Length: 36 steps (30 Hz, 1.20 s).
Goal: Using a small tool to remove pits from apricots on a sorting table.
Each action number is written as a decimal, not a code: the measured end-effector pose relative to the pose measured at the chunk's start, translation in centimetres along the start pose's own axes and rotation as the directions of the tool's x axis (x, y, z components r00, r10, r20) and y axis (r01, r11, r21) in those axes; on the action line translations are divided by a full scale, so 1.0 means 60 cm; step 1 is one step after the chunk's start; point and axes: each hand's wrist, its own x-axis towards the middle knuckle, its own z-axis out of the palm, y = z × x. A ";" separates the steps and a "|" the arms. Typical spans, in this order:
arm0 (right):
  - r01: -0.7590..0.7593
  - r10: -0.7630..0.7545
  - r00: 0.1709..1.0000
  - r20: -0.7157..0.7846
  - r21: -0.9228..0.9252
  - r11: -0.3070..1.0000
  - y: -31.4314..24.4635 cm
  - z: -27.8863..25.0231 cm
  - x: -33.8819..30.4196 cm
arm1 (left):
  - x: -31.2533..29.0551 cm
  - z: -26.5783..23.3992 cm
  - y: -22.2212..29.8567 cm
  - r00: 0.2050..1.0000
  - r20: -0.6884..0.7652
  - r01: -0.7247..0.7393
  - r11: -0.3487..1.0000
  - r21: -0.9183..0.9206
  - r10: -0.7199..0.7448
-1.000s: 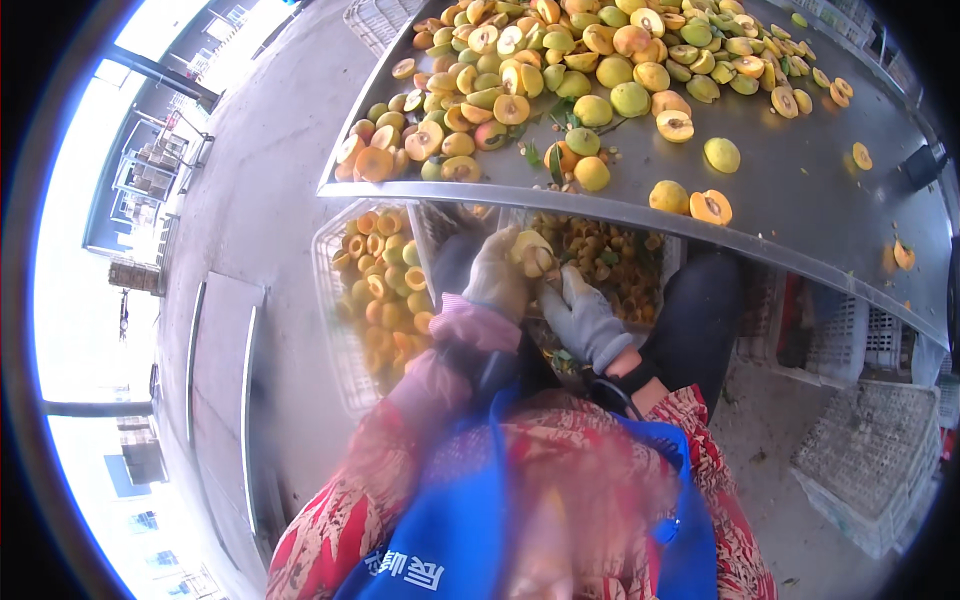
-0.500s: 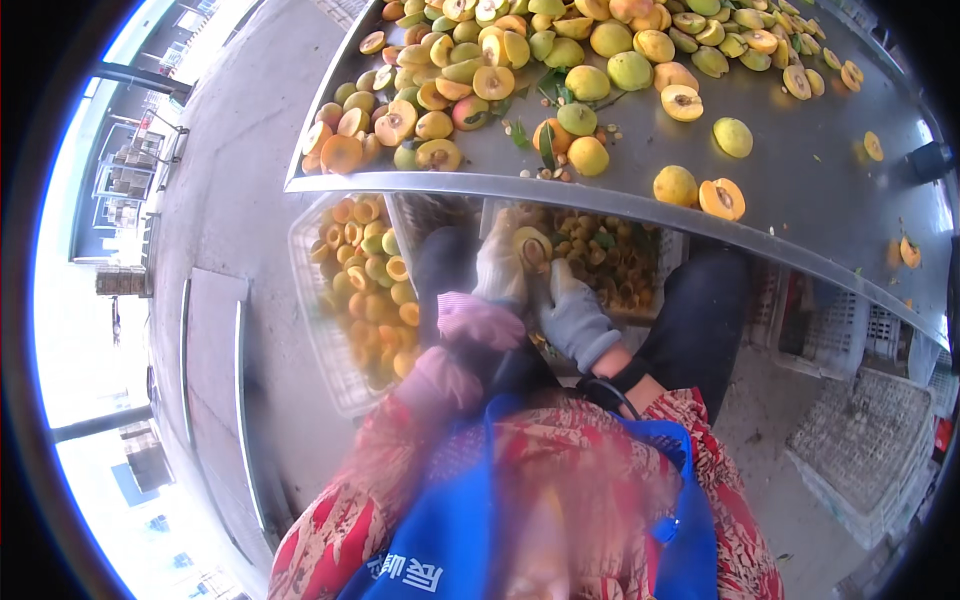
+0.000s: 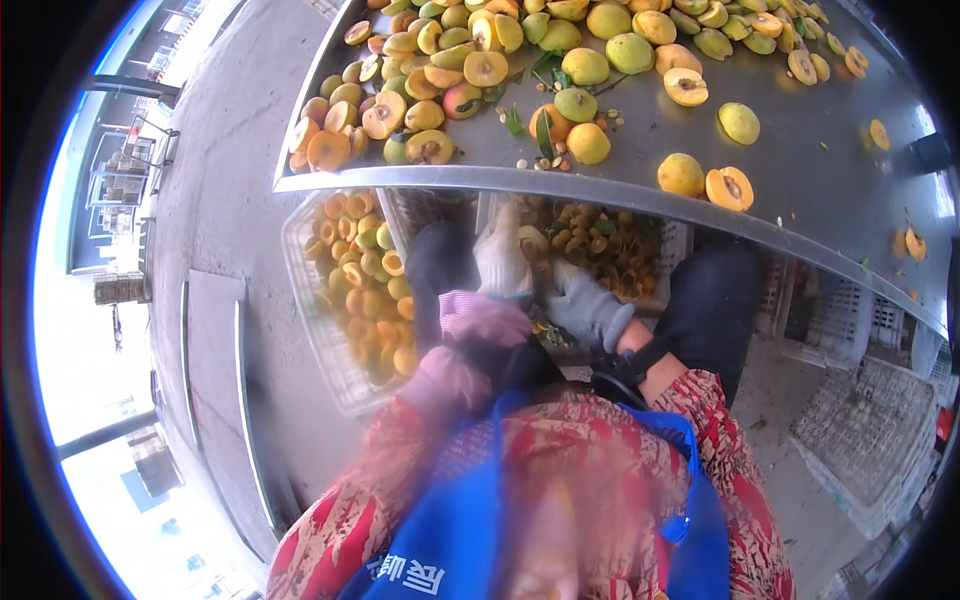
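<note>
My left hand [image 3: 500, 262], in a pale glove, is closed around a halved apricot [image 3: 533, 238] below the table's front edge. Beside it on the right is my right hand [image 3: 587, 303] in a grey glove, its fingers curled close to the fruit. Whatever those fingers hold, if anything, is hidden. Behind both hands, between my knees, stands a crate [image 3: 682, 262] filled with hollowed apricot halves [image 3: 610, 245]. Another pale crate [image 3: 312, 312], full of orange and yellow halves, stands to my left.
The metal table [image 3: 640, 135] carries a heap of whole and cut apricots [image 3: 440, 75], with leaves and loose bits among them. Its raised front edge [image 3: 560, 184] crosses above my hands. Stacked plastic crates [image 3: 860, 430] stand on the floor at the right.
My right hand has shifted slightly right and down. The apricot half, plainly visible before, is now more covered by my fingers. The whole view has shifted slightly.
</note>
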 end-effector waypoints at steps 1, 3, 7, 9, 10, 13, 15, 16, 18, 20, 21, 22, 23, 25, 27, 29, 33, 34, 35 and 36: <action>-0.053 0.053 0.998 0.014 0.011 0.999 -0.005 -0.003 -0.002 | -0.001 -0.002 0.005 0.996 -0.026 0.089 0.995 0.053 -0.088; -0.107 0.106 0.994 0.027 0.019 0.994 -0.016 -0.007 -0.007 | 0.002 -0.010 0.009 0.983 -0.056 0.178 0.979 0.102 -0.173; -0.129 0.138 0.990 0.031 -0.197 0.972 -0.021 -0.008 -0.008 | 0.008 -0.022 -0.004 0.977 0.027 0.213 0.977 0.012 -0.213; -0.132 0.140 0.990 0.036 -0.166 0.977 -0.016 -0.002 -0.006 | 0.004 -0.018 -0.002 0.992 0.028 0.125 0.992 0.008 -0.125; -0.050 0.051 0.999 0.003 -0.063 0.997 -0.013 0.005 -0.007 | 0.000 -0.013 0.006 0.984 0.031 0.176 0.983 -0.045 -0.174; -0.035 0.035 0.999 0.005 0.124 0.992 -0.005 0.008 -0.014 | 0.001 -0.029 0.007 0.981 0.090 0.175 0.984 -0.017 -0.173; -0.108 0.096 0.993 0.068 0.211 0.971 -0.015 0.010 -0.012 | 0.013 -0.047 -0.009 0.992 0.108 0.052 0.991 0.124 -0.066; -0.125 0.122 0.990 0.070 0.037 0.991 -0.032 0.002 -0.012 | 0.005 -0.030 -0.003 0.992 0.105 0.059 0.990 0.125 -0.072; -0.150 0.159 0.986 0.054 -0.139 0.979 -0.032 -0.009 -0.014 | -0.011 0.008 0.011 0.987 -0.135 0.111 0.973 0.201 -0.085; -0.199 0.185 0.973 0.137 0.097 0.975 -0.022 -0.011 -0.013 | -0.013 0.021 0.034 0.970 -0.159 0.209 0.968 0.142 -0.186; -0.202 0.188 0.973 0.137 0.099 0.974 -0.013 -0.008 -0.012 | -0.014 0.022 0.038 0.940 -0.181 0.305 0.949 0.076 -0.288; -0.151 0.126 0.983 0.136 0.192 0.970 -0.004 -0.005 -0.010 | -0.015 0.021 0.037 0.940 -0.182 0.308 0.948 0.077 -0.290; -0.098 0.064 0.990 0.128 0.283 0.954 0.004 -0.004 -0.009 | -0.017 0.020 0.037 0.959 -0.142 0.260 0.961 0.091 -0.246; -0.321 0.234 0.933 0.273 0.337 0.885 -0.030 -0.035 -0.012 | -0.016 0.012 0.038 0.975 -0.105 0.206 0.973 0.099 -0.196; -0.529 0.378 0.829 0.413 0.355 0.771 -0.055 -0.051 -0.017 | -0.014 0.004 0.034 0.981 0.052 0.177 0.974 0.140 -0.186; -0.475 0.275 0.854 0.442 0.447 0.758 -0.069 -0.052 -0.021 | -0.016 0.003 0.045 0.966 0.092 0.227 0.964 0.137 -0.240; -0.521 0.316 0.834 0.453 0.455 0.722 -0.087 -0.060 -0.035 | -0.029 0.001 0.032 0.967 0.147 0.193 0.976 0.102 -0.206; -0.512 0.338 0.829 0.446 0.361 0.779 -0.080 -0.058 -0.037 | -0.034 -0.002 0.031 0.969 0.151 0.182 0.978 0.100 -0.195; -0.498 0.359 0.826 0.435 0.263 0.827 -0.077 -0.057 -0.040 | -0.040 -0.004 0.033 0.975 0.135 0.134 0.954 0.268 -0.175; -0.491 0.353 0.828 0.435 0.261 0.831 -0.077 -0.055 -0.047 | -0.047 -0.006 0.034 0.981 0.120 0.090 0.899 0.429 -0.155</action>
